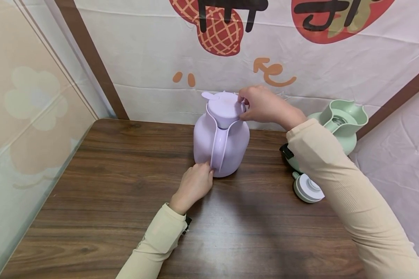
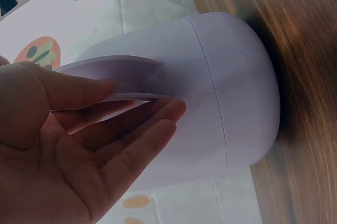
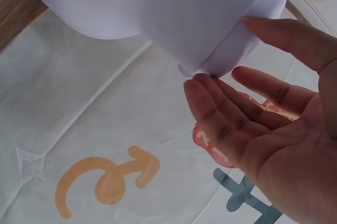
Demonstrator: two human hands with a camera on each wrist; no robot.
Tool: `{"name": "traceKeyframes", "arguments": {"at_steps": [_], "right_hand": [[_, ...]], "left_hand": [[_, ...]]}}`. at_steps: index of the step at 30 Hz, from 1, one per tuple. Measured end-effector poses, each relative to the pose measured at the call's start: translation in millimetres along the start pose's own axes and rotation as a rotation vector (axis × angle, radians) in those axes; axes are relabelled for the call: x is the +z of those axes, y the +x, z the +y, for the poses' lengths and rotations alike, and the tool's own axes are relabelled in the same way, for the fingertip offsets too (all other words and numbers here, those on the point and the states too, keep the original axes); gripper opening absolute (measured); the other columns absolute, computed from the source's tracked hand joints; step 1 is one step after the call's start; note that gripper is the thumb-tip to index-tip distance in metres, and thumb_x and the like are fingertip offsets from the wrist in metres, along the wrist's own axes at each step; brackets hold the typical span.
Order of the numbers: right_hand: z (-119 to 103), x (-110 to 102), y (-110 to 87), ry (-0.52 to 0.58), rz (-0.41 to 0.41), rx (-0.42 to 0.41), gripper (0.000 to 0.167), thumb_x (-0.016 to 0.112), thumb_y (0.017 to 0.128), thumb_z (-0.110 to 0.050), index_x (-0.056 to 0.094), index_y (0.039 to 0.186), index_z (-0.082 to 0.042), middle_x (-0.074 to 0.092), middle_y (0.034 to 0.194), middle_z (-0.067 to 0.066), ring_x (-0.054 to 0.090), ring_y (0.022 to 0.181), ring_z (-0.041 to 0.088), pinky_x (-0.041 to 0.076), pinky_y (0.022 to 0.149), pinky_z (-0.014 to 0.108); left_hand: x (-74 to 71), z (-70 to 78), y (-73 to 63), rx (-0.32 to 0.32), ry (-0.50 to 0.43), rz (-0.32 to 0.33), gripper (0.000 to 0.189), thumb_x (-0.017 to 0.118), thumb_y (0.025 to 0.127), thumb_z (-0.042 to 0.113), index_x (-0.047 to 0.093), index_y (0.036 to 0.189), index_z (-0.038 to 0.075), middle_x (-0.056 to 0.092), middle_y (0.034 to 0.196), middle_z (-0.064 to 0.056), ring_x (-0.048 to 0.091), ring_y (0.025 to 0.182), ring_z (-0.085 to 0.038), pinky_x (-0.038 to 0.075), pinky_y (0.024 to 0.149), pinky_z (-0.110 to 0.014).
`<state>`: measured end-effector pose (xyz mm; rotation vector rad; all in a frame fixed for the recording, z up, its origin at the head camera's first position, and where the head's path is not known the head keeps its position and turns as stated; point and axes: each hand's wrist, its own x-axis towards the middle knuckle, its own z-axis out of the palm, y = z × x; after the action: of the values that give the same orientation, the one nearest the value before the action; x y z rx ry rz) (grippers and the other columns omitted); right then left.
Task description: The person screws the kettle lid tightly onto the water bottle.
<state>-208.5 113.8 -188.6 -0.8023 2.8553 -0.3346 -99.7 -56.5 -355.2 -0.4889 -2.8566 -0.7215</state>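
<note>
A lilac thermos jug (image 1: 237, 151) stands upright by the back wall, its handle (image 1: 219, 149) facing me. At the lower part of that handle is my left hand (image 1: 197, 182); in the left wrist view the thumb and fingers (image 2: 158, 124) pinch it from both sides. My right hand (image 1: 265, 106) holds the rim of the round lilac lid (image 1: 225, 104) from the right, thumb in front and fingers behind. The lid sits in the jug's mouth, its flat tab pointing left. In the right wrist view the fingertips (image 3: 200, 84) press against the lid's edge.
To the right, partly behind my right sleeve, a green jug (image 1: 345, 135) stands with its mouth uncovered. Its green and white lid (image 1: 309, 188) lies on the brown wooden table (image 1: 125, 186) in front of it. Printed cloth walls (image 1: 143, 50) close off the back and sides.
</note>
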Motion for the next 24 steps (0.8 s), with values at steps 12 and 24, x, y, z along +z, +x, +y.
{"name": "traceKeyframes", "arguments": {"at_steps": [12,24], "right_hand": [[4.1,-4.4,5.1,0.011,-0.081,0.022,0.049,0.061,0.078,-0.01,0.05,0.124,0.001,0.054,0.116,0.019,0.051,0.103,0.03,0.041,0.087,0.041],[9.3,-6.0,13.5,0.042,-0.161,0.009,0.067,0.061,0.077,-0.01,0.037,0.139,-0.006,0.047,0.13,0.016,0.045,0.109,0.026,0.038,0.085,0.038]], "left_hand": [[-0.5,1.5,-0.1,-0.021,0.016,-0.006,0.01,0.06,0.083,0.005,0.057,0.075,-0.001,0.061,0.069,-0.016,0.061,0.064,-0.035,0.046,0.055,-0.046],[-0.4,2.6,-0.4,-0.034,0.02,-0.004,0.011,0.06,0.083,0.005,0.057,0.075,-0.001,0.061,0.069,-0.017,0.061,0.064,-0.036,0.046,0.054,-0.046]]}}
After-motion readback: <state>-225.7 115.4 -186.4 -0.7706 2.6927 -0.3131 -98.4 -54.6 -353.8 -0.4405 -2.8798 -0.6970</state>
